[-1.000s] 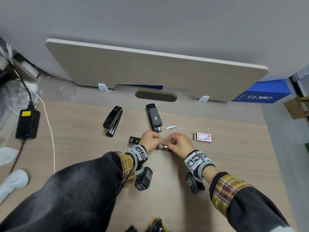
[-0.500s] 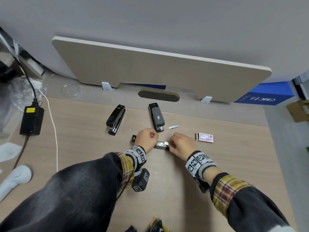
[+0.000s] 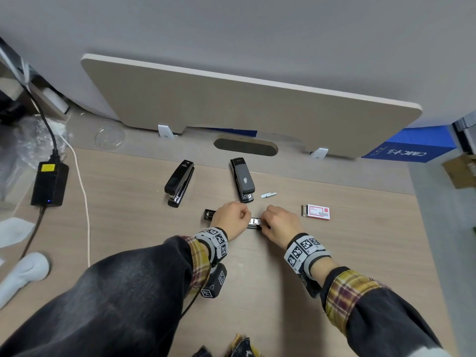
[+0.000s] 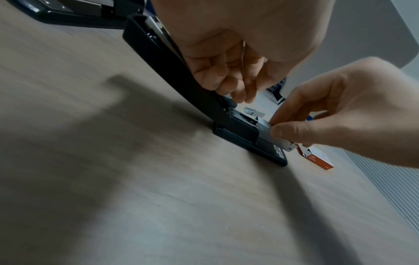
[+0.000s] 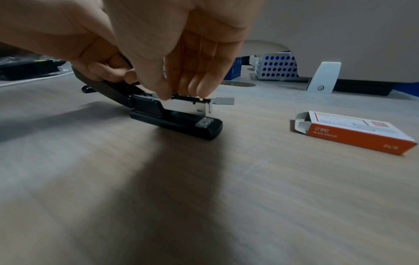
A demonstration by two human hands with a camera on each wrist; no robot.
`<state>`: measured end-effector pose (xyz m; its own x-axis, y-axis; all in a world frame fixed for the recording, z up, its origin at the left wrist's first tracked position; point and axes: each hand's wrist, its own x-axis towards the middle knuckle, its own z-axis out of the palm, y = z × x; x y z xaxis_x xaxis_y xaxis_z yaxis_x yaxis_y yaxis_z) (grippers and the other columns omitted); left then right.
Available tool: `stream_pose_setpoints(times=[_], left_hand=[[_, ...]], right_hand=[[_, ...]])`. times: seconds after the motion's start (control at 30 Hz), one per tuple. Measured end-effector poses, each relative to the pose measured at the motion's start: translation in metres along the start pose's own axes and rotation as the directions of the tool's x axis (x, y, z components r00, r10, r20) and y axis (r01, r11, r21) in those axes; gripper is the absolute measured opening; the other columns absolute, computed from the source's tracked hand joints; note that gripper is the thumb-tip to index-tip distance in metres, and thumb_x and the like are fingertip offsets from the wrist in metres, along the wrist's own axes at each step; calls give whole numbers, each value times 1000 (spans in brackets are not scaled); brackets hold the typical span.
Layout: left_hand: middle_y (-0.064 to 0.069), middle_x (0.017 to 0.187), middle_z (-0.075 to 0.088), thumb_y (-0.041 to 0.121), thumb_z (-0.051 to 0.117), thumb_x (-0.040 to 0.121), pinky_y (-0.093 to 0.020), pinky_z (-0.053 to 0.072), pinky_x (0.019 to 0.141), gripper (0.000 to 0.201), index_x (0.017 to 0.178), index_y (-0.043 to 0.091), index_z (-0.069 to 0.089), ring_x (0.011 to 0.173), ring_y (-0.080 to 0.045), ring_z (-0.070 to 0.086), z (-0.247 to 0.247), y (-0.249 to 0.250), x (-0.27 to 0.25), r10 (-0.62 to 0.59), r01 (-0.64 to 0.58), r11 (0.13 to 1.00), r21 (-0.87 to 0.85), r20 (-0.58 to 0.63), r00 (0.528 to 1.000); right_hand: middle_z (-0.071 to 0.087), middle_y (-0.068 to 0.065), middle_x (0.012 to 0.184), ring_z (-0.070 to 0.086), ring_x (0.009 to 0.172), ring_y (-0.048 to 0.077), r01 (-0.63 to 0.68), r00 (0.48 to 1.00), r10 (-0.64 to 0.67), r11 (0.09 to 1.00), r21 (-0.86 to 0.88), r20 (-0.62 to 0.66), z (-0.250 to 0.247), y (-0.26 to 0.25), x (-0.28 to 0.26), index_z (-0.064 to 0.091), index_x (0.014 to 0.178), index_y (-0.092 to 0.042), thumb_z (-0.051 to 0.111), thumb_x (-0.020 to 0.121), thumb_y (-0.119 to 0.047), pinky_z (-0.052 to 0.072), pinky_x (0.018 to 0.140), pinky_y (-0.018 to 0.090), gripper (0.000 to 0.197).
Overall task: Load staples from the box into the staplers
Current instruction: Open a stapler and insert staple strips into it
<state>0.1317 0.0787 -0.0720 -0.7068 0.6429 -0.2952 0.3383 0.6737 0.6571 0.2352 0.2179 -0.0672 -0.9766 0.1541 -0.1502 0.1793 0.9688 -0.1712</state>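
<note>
Mid-bench, the left hand [image 3: 230, 218] grips an opened stapler's [image 5: 181, 118] lid while right-hand [image 3: 279, 224] fingers [image 5: 163, 89] pinch its metal magazine; staple box [image 3: 317, 212] toward the right edge.

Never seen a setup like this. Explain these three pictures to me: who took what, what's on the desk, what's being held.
No machine here: a person wears three cameras. One on the head looks down at the desk; one on each wrist looks along the fingers.

The left hand grips the swung-back lid of an opened black stapler. The right hand pinches at its metal staple channel, fingertips on top.

Behind lie two closed staplers, a black one and a grey-topped one, plus a loose staple strip. The staple box lies to the right, its flap open.
</note>
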Motion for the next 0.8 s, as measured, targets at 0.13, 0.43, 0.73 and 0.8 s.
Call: stream_pose_setpoints(times=[0.13, 0.43, 0.73, 0.8], left_hand=[[2, 85, 58, 28, 52, 85, -35, 47, 68, 15, 79, 19, 64, 80, -25, 59, 3, -2, 0, 91, -91, 989, 115, 7, 996], [1, 110, 53, 38, 56, 85, -37, 47, 67, 31, 105, 16, 62, 89, -29, 61, 5, -6, -3, 208, -271, 830, 488, 181, 961], [-1, 103, 54, 24, 53, 88, -35, 39, 61, 16, 96, 16, 64, 88, -29, 60, 4, -8, 3, 249, -319, 802, 506, 202, 947], [0, 103, 54, 25, 54, 88, -35, 42, 63, 16, 97, 16, 64, 89, -28, 60, 5, -10, 4, 254, -320, 804, 501, 198, 947]], right_hand=[[55, 3, 69, 57, 58, 27, 22, 1000, -22, 1000, -21, -2, -1, 0, -1, 58, 66, -12, 77, 67, -23, 34, 37, 28, 22], [53, 3, 67, 55, 53, 27, 40, 999, -41, 999, -21, -20, -2, 4, 1, 56, 64, -12, 78, 63, -19, 34, 35, 26, 24], [53, 3, 64, 54, 50, 26, 97, 995, -97, 993, -71, 6, -5, 4, 8, 55, 61, -12, 80, 58, -18, 23, 40, 22, 27], [53, 3, 65, 55, 50, 27, 96, 995, -96, 994, -49, -5, -4, 3, 9, 55, 62, -11, 79, 60, -17, 24, 41, 22, 25]])
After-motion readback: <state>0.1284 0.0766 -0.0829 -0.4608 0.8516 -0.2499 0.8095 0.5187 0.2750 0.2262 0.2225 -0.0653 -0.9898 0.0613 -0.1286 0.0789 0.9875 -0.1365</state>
